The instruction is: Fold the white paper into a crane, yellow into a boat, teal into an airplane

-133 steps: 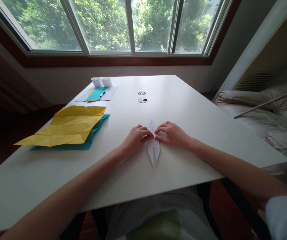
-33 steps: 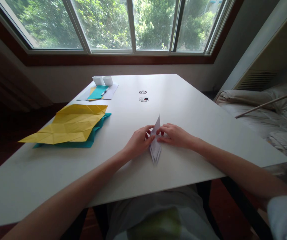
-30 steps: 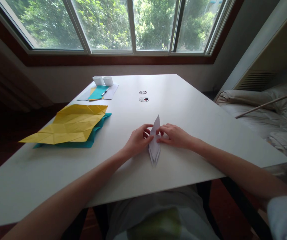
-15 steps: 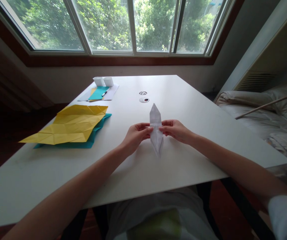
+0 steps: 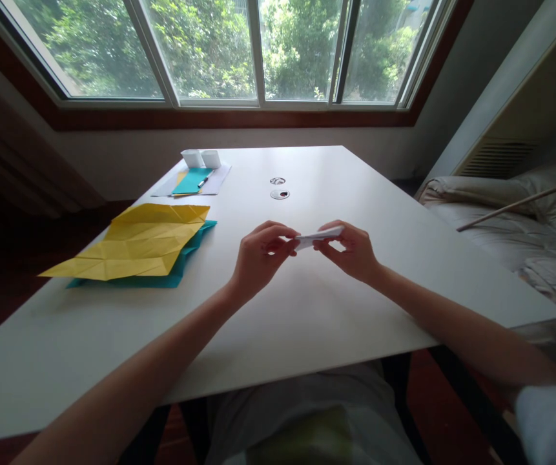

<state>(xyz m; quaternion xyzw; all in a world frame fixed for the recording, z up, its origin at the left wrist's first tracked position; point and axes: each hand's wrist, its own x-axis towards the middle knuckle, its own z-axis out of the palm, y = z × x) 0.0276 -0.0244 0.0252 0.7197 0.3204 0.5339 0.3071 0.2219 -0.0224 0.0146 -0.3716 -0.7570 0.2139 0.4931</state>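
Observation:
A piece of folded white paper (image 5: 317,237) is held up above the table, seen nearly edge-on and pointing to the right. My left hand (image 5: 264,254) pinches its left end between thumb and fingers. At the other side my right hand (image 5: 350,248) is closed on the paper, with the thumb below and the fingers along the top. The fingers cover parts of the paper, so its full shape is hidden.
Creased yellow paper (image 5: 137,242) lies over teal paper (image 5: 181,268) on the left of the white table (image 5: 307,361). Farther back are small white paper boxes (image 5: 201,158), a teal sheet (image 5: 192,181) and a pen (image 5: 205,179). Two round table inserts (image 5: 279,194) sit at the middle back.
The folded paper has turned from upright, with its long points up and down, to lying sideways nearly edge-on. Both hands have risen slightly and shifted their grip on it.

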